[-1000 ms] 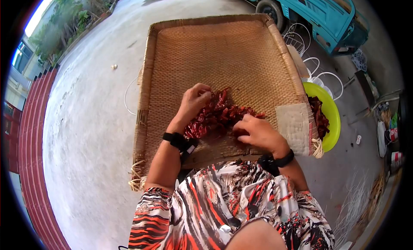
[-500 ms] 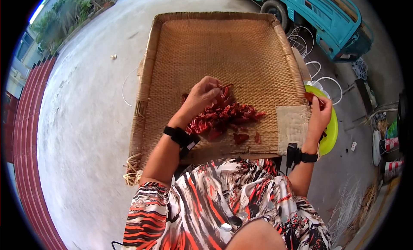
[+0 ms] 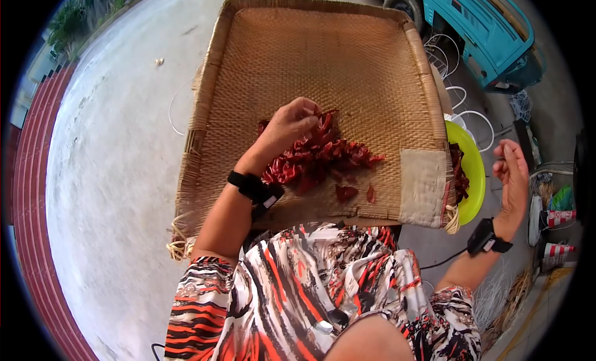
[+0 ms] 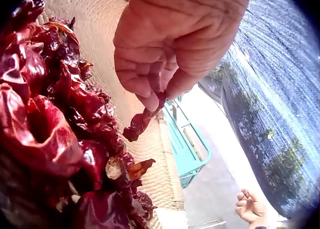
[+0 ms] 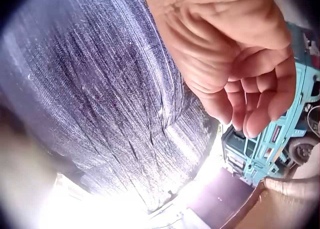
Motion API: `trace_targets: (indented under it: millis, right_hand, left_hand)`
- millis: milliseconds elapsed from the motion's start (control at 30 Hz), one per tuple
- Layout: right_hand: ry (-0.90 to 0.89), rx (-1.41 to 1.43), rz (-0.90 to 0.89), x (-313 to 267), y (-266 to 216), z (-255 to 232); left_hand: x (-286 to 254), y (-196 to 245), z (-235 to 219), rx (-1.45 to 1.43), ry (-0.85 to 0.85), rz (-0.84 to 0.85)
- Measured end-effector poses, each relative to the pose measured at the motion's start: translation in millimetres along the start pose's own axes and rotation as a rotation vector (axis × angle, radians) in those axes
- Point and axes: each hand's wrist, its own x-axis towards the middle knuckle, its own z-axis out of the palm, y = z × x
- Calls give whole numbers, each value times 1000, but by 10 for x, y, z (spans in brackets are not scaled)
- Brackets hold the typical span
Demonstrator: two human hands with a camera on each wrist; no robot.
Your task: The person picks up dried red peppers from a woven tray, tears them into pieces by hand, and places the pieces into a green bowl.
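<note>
While the left hand (image 3: pixel 292 128) rests on a heap of dried red chillies (image 3: pixel 320 156) in the middle of a woven tray (image 3: pixel 323 57), fingers curled into the pods, the right hand (image 3: pixel 512 175) hangs in the air well to the right, past a green bowl (image 3: pixel 475 175) holding more chillies, as seen from the head. The bowl sits just beside the tray's right edge; a teal truck (image 3: pixel 490 32) stands on the concrete beyond.

At the left wrist, the left hand (image 4: pixel 175 44) pinches one dark chilli (image 4: pixel 142 121) between thumb and fingertips, just above the heap (image 4: pixel 50 139); the right hand (image 4: pixel 250 207) shows small in the distance.

At the right wrist, the right hand (image 5: pixel 240 59) holds nothing, fingers loosely bent, palm bare, with the truck (image 5: pixel 260 154) behind.
</note>
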Motion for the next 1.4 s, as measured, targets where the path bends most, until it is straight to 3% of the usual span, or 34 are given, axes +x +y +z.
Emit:
trace_targets:
  millis: [233, 400, 467, 533, 600, 633, 700, 767, 800, 833, 900, 933, 967, 1033, 1100, 1233, 1333, 1400]
  right_hand:
    - [-280, -284, 154, 43, -649, -195]
    - [-356, -657, 86, 411, -1248, -417]
    - [-371, -833, 109, 582, -1723, -180]
    - [-364, -548, 365, 1221, -2105, -290]
    - [-388, -349, 84, 1939, -2081, -359]
    - [-416, -525, -429, 2158, -1870, -176]
    - [-441, -686, -484, 1565, -2055, 517]
    - [-550, -721, -404, 1044, -1930, 1126]
    - [-638, -577, -377, 955, -1667, 1350]
    - [-685, -604, -182, 802, -1488, 1578]
    - [-858, -655, -95, 417, -1112, 1937]
    - [-880, -544, -109, 264, -824, 2066]
    - [-886, -489, -390, 271, -323, 2174]
    - [-750, -493, -522, 88, 187, 2376]
    - [-811, -245, -2, -152, 235, 2432]
    - [-878, -30, 7, -380, 598, 2403]
    - [-846, 218, 214, -452, 727, 2304]
    - [-820, 299, 223, -612, 687, 2330]
  left_hand:
    - [-48, 16, 57, -33, -8, 3]
    - [-101, 40, 113, -46, 11, -10]
    - [-98, 32, 86, -41, 5, -21]
    - [-99, 18, 92, -33, -2, -20]
    - [-99, -30, 118, -53, 10, -5]
    - [-92, -29, 124, -62, 16, 2]
    - [-109, 23, 105, -88, 7, -23]
    - [-103, 59, 93, -116, -2, -39]
    - [-98, 58, 85, -131, -8, -49]
    - [-101, 56, 80, -147, -14, -61]
    - [-103, 56, 70, -199, -38, -79]
    - [-101, 53, 70, -222, -54, -89]
    - [-106, 48, 71, -262, -85, -69]
    - [-98, 51, 58, -338, -159, -28]
    - [-92, 78, 77, -375, -247, -10]
    - [-99, 113, 155, -247, -337, 17]
    - [-90, 64, 235, -177, -379, 15]
    - [-97, 85, 282, -162, -400, -26]
